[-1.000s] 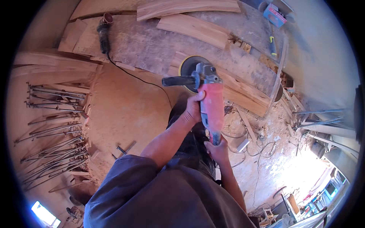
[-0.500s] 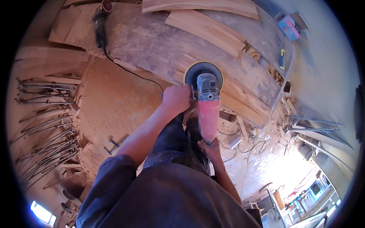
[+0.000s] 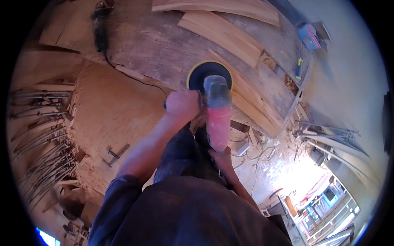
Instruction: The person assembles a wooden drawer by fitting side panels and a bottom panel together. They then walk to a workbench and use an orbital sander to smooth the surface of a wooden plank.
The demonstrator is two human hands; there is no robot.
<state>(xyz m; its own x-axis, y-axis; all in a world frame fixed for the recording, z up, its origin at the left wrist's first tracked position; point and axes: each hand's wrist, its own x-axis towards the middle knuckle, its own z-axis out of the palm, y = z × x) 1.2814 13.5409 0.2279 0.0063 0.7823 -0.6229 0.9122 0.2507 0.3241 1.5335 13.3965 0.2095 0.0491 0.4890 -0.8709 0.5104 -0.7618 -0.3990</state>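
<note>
A red-bodied, grey-headed disc sander [image 3: 218, 123] is held by its side handle [image 3: 165, 105] and at the back of its body. Its round black disc [image 3: 197, 77], rimmed in yellow, is seen over the tabletop's [image 3: 139, 41] near edge, overlapping a pale brown wooden plank [image 3: 259, 107] laid along that edge toward the right corner; whether they are touching cannot be told.

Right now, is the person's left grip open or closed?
Closed: on the pink-and-grey power tool, the left grip wraps the black side handle, only its tip showing.
</note>
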